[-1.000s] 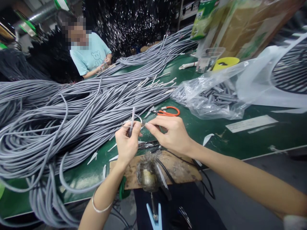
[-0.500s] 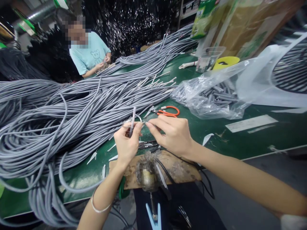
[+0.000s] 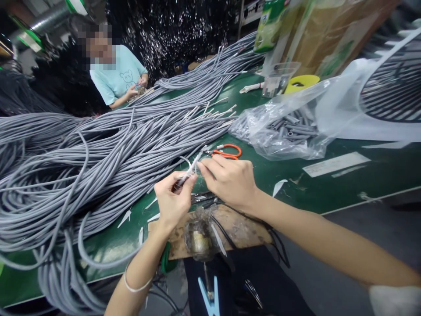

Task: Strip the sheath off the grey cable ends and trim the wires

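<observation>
Many cables (image 3: 108,153) crowd green tbl (image 3: 256,184), scissors (image 3: 239,153) ahead.
L hand (image 3: 173,199) grips pale tube (image 3: 194,166); R hand (image 3: 230,180) nr tip, hold unclear.

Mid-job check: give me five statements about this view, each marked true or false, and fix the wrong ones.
1. The left hand holds a slim pale piece. True.
2. The orange-handled tool is in the right hand. False: that tool lies on the green table, beyond the right hand.
3. The clear bag holds short grey tubes. True.
4. In the picture, the yellow ring is left of the clear cup. False: the ring is right of the cup.
5. The co-worker wears a light blue shirt. True.
</observation>
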`<action>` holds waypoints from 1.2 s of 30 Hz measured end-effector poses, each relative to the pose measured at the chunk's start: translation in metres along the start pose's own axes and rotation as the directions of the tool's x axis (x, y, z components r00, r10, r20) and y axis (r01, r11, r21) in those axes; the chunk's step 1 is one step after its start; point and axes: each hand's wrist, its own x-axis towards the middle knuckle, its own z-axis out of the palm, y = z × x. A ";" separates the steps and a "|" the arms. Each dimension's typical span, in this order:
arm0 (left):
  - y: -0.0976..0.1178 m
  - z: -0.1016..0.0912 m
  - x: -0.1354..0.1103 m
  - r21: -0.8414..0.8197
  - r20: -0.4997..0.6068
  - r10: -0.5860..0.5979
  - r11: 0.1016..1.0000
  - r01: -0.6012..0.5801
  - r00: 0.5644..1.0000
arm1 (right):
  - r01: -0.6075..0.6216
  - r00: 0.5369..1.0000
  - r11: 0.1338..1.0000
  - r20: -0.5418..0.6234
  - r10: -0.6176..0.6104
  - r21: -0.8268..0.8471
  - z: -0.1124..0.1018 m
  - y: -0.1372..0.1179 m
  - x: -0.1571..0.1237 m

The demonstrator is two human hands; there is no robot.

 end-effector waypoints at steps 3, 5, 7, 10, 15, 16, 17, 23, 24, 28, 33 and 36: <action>0.000 0.000 -0.005 0.058 -0.021 0.093 0.994 -0.092 0.995 | -0.100 0.994 0.995 0.039 0.099 0.025 0.001 0.011 0.006; 0.002 0.001 -0.008 0.064 0.030 0.194 0.979 -0.196 0.981 | -0.221 0.975 0.975 0.025 0.220 0.005 0.001 0.028 0.014; 0.006 0.002 -0.007 0.044 0.055 0.218 0.974 -0.220 0.974 | -0.369 0.928 0.929 -0.042 0.370 0.030 -0.001 0.045 0.021; 0.010 0.007 0.000 -0.045 -0.043 0.040 0.998 -0.042 0.998 | -0.389 0.910 0.885 -0.045 0.413 0.256 -0.006 0.049 0.028; 0.005 0.011 0.010 -0.330 0.039 -0.231 0.915 0.231 0.972 | -0.037 0.960 0.891 -0.231 0.157 0.453 -0.012 0.013 0.017; 0.002 0.011 0.010 -0.385 0.076 -0.262 0.882 0.270 0.962 | 0.062 0.958 0.896 -0.278 0.070 0.440 -0.012 0.007 0.013; -0.001 0.012 0.009 -0.434 0.106 -0.284 0.849 0.301 0.953 | 0.141 0.952 0.893 -0.307 -0.003 0.428 -0.012 0.003 0.009; -0.008 0.014 0.006 -0.524 0.103 -0.369 0.769 0.365 0.924 | 0.057 0.989 0.856 -0.144 0.021 0.514 0.000 -0.005 0.000; -0.008 0.015 0.006 -0.516 0.094 -0.375 0.774 0.367 0.922 | 0.004 0.995 0.848 -0.084 0.048 0.530 0.003 -0.006 -0.001; -0.009 0.014 0.005 -0.459 0.093 -0.342 0.819 0.345 0.935 | -0.143 0.990 0.790 0.101 0.103 0.597 0.007 -0.007 -0.001; -0.008 0.011 0.007 -0.449 0.085 -0.328 0.830 0.330 0.941 | -0.310 0.950 0.597 0.261 0.170 0.740 0.006 -0.006 0.004; -0.005 0.005 0.012 -0.516 0.042 -0.350 0.795 0.320 0.936 | -0.462 0.887 0.439 0.408 0.218 0.770 0.009 -0.001 0.006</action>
